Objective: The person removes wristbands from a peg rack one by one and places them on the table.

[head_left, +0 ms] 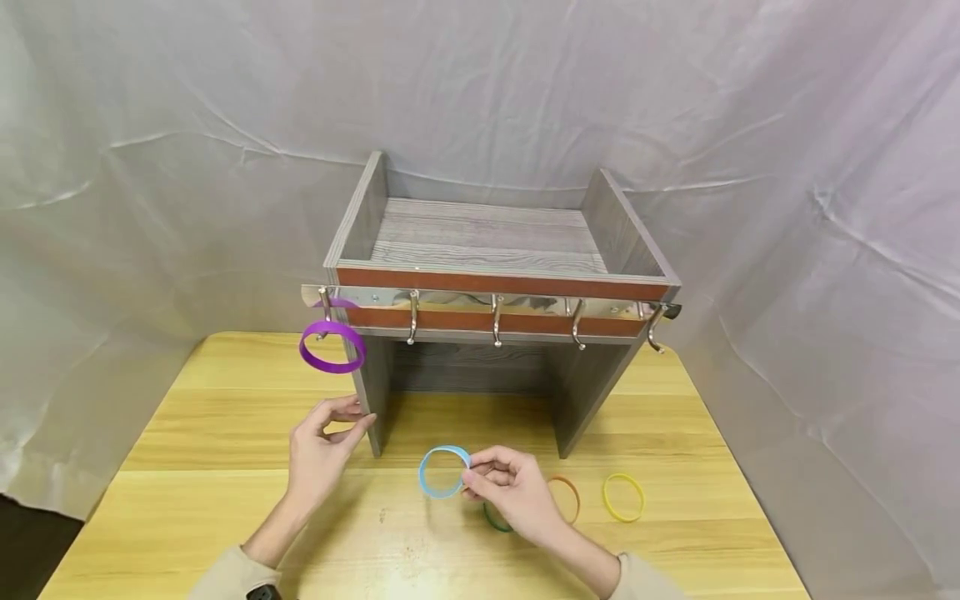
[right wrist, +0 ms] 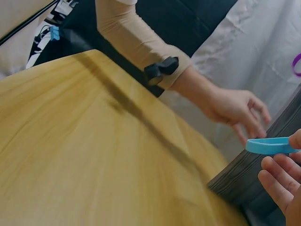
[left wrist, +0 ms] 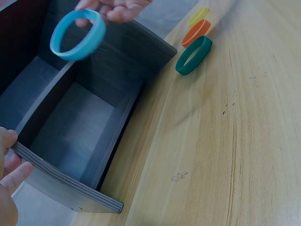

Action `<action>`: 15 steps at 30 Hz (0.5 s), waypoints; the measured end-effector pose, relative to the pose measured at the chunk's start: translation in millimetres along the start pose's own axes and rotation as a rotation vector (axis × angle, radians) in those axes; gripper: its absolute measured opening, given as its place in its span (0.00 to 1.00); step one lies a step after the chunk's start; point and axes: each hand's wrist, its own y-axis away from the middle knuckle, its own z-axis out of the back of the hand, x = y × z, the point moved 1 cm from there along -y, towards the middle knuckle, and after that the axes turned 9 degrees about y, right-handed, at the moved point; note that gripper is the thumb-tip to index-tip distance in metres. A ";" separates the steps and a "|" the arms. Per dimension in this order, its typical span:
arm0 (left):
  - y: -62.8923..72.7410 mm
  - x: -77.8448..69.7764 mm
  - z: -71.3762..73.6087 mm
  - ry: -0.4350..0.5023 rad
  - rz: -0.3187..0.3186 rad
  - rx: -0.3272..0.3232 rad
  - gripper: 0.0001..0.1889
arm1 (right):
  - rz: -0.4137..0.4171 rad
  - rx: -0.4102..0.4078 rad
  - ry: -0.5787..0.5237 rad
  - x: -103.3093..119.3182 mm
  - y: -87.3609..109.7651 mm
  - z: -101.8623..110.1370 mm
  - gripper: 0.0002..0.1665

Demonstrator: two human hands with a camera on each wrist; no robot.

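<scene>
A light blue silicone wristband (head_left: pixel 444 472) is pinched between the thumb and fingers of my right hand (head_left: pixel 517 492), held above the table in front of the grey wooden shelf (head_left: pixel 495 271). My left hand (head_left: pixel 318 454) grips the front edge of the shelf's left side panel, thumb at the edge and fingers on the outer side. Across the shelf front runs a metal rail with several hooks (head_left: pixel 497 321). On its leftmost hook hangs a purple wristband (head_left: pixel 332 367).
Lying on the table (head_left: pixel 225 433) are a yellow wristband (head_left: pixel 640 500), an orange wristband (head_left: pixel 577 498) and a green wristband (left wrist: pixel 194 55), the last two partly behind my right hand in the head view. Grey curtains (head_left: pixel 150 208) surround the table's back and sides.
</scene>
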 end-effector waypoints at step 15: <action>-0.3 -1.4 -0.5 0.011 0.021 -0.005 0.18 | -0.194 0.068 0.065 -37.1 4.3 -5.5 0.21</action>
